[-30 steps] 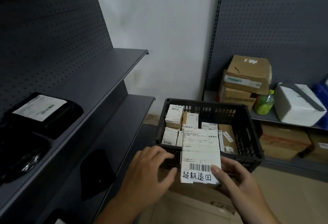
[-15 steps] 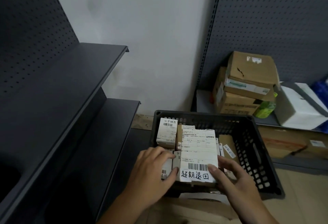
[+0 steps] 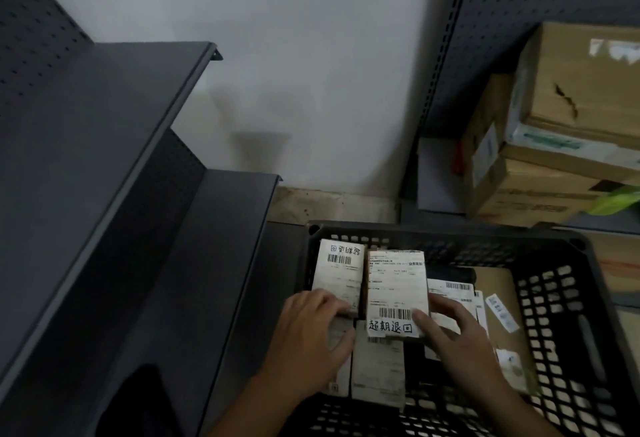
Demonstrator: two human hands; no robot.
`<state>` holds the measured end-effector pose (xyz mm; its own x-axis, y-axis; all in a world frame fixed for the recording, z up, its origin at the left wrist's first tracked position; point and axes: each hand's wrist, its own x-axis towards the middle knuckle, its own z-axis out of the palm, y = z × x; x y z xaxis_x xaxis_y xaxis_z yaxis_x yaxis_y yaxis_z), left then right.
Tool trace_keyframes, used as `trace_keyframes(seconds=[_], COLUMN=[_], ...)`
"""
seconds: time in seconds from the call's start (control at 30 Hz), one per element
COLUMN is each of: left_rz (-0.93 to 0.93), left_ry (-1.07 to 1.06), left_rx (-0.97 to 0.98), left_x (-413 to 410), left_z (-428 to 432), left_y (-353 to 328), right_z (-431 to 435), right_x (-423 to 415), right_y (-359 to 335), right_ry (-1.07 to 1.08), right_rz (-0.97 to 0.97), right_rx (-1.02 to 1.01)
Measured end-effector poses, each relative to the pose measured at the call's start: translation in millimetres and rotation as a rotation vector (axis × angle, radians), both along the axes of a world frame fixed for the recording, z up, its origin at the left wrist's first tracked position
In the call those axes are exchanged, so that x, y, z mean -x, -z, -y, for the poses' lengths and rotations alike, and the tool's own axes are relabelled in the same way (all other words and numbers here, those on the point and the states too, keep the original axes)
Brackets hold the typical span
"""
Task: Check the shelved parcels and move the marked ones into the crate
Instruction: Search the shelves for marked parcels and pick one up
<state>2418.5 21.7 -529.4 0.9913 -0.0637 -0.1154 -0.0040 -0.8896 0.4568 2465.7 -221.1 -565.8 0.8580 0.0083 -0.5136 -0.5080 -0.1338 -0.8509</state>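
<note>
The marked parcel [image 3: 396, 293] lies label-up inside the black crate [image 3: 554, 298]. The right hand [image 3: 453, 336] grips its lower right corner, with the thumb on the label and the fingers curled round the edge. The left hand [image 3: 311, 336] rests loosely bent fingers on the neighbouring parcel [image 3: 337, 272], grasping nothing.

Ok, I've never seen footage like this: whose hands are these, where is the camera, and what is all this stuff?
No machine here: a person wears one camera on the head, looking down at their own bare hands. The right hand grips a small labelled parcel with a handwritten marking, thumb on its label, inside a black plastic crate. The left hand rests on neighbouring parcels already lying there. Dark metal shelves stand on the left; cardboard boxes are stacked on the right.
</note>
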Motion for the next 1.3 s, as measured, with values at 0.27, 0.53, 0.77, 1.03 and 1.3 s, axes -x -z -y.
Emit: trace_keyframes(seconds=[0.27, 0.53, 0.77, 1.03, 1.3], left_rz=[-0.074, -0.064, 0.039, 0.209, 0.371], left_ry=[0.013, 0.032, -0.025, -0.055, -0.253], left_rx=[0.031, 0.07, 0.08, 0.084, 0.034], left_x=[-34.3, -38.0, -27.1, -3.5, 43.1], left_z=[2.0, -6.6, -19.6, -26.1, -28.5], left_y=[26.6, 29.7, 3.6, -51.9, -100.3], right_z=[-4.6, -19.7, -40.6, -68.0, -80.5], right_x=[-31.1, -39.9, -25.2, 2.3, 15.2], right_y=[45.8, 50.8, -7.5, -106.5, -174.6], right_ry=[-0.045, -0.178, -0.443, -0.682, -0.75], right_rz=[-0.088, -0.077, 0.4, 0.842, 1.082], right_rx=[0.038, 0.221, 0.612, 0.807, 0.821])
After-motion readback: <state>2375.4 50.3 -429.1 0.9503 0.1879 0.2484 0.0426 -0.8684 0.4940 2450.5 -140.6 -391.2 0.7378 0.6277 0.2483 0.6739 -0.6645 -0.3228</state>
